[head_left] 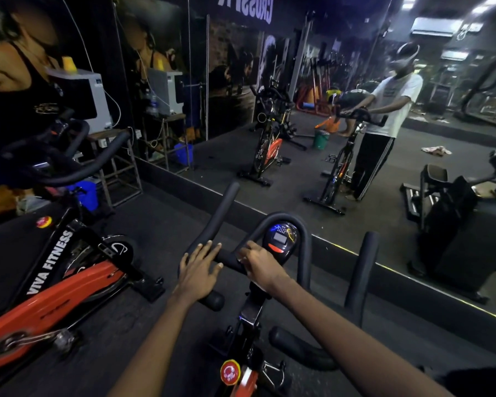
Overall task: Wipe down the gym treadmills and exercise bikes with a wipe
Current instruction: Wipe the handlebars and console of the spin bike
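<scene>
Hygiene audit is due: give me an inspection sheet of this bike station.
Surface: black rubber floor.
Job's things: near bike's black padded handlebar and oval black console; orange-and-black bike at left; no wipe seen.
Clutter: blue plastic bucket behind left bike; pale cloth on floor, reflected in large wall mirror.
Grippers: left hand flat on handlebar; right hand grips it beside console.
Cables: white cable looping by grey-white box.
Surroundings: mirror faces the bikes.

matt foam handlebar (281,219), glossy plastic console (281,239)
</scene>
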`<state>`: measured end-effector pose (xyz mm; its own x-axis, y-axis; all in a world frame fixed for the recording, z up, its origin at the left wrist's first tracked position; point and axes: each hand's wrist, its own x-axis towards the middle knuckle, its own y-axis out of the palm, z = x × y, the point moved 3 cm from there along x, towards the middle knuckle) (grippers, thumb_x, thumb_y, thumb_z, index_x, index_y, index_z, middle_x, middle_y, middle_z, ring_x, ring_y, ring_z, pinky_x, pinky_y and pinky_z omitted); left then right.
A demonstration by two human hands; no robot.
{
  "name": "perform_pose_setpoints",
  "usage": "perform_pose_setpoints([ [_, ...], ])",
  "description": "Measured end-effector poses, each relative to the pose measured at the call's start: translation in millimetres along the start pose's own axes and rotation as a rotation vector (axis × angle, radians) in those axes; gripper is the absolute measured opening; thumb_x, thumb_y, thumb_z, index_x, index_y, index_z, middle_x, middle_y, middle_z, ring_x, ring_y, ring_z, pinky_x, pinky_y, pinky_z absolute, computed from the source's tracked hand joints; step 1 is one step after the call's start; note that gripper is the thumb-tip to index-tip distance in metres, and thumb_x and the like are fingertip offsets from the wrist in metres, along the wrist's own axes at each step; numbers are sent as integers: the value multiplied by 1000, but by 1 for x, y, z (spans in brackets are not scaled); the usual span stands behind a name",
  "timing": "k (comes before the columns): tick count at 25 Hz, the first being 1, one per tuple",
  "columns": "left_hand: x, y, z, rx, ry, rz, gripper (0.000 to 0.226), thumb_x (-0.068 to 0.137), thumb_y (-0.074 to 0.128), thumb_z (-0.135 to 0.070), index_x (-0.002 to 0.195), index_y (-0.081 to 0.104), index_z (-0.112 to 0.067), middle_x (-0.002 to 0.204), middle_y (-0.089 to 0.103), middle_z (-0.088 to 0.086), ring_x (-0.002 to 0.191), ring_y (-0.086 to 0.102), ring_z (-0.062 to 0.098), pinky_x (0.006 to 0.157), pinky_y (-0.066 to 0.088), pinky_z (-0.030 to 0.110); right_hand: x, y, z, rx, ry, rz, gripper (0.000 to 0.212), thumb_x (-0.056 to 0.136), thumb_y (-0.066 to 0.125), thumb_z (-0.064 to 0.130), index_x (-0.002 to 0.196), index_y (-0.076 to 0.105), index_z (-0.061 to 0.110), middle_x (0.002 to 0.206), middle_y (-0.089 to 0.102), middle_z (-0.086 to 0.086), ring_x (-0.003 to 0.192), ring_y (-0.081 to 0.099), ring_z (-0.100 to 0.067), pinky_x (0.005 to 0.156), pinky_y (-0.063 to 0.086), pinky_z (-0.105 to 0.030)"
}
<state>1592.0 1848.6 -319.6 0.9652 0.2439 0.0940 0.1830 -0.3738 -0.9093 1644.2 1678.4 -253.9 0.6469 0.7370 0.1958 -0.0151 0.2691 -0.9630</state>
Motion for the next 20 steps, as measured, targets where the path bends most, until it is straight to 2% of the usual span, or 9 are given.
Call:
perform_pose_setpoints([
  [3, 1, 1, 0, 6, 0, -12, 56, 101, 40, -46, 153, 19, -43, 163, 15, -13, 150, 10, 13, 120, 7, 44, -3, 0, 2, 10, -29, 21, 10, 85, 55, 2, 85, 62, 8, 99, 53, -9, 86, 60, -31, 75, 50, -41],
  [7, 0, 1, 0, 18, 1, 2, 56, 101, 40, -44, 153, 18, -43, 163, 14, -11, 151, 9, 14, 120, 7, 46, -3, -7, 5, 48, -44, 24, 14, 85, 56, -1, 90, 64, 9, 99, 56, -10, 89, 60, -31, 75, 50, -38],
  [11, 2, 1, -6, 13, -41, 75, 62, 99, 36, -57, 155, 14, -41, 165, 6, -7, 151, 3, 17, 119, 3, 47, -34, -4, -14, 8, -109, 13, 17, 86, 57, -1, 98, 64, 8, 104, 55, -9, 93, 56, -26, 75, 43, -29],
  [15, -1, 1, -28, -25, 28, 57, 63, 97, 40, -59, 154, 20, -41, 164, 13, 0, 152, 6, 20, 119, 7, 45, -56, -9, -27, 47, -86, -12, 11, 91, 58, 7, 100, 59, 14, 104, 48, -2, 94, 54, -23, 74, 49, -37],
  [18, -5, 4, -32, -38, 20, 60, 63, 95, 39, -64, 152, 21, -45, 164, 13, -2, 152, 3, 20, 119, 7, 48, -57, -38, -29, 70, -71, -128, 10, 92, 57, 11, 100, 63, 11, 104, 50, -4, 95, 54, -22, 78, 47, -33],
  [20, -5, 3, -32, -39, 7, 63, 65, 93, 39, -68, 151, 22, -47, 164, 15, -2, 151, 3, 19, 120, 6, 49, -47, -65, -36, 92, 10, -256, 21, 94, 51, 20, 104, 66, 7, 107, 54, -8, 98, 51, -20, 82, 44, -31],
])
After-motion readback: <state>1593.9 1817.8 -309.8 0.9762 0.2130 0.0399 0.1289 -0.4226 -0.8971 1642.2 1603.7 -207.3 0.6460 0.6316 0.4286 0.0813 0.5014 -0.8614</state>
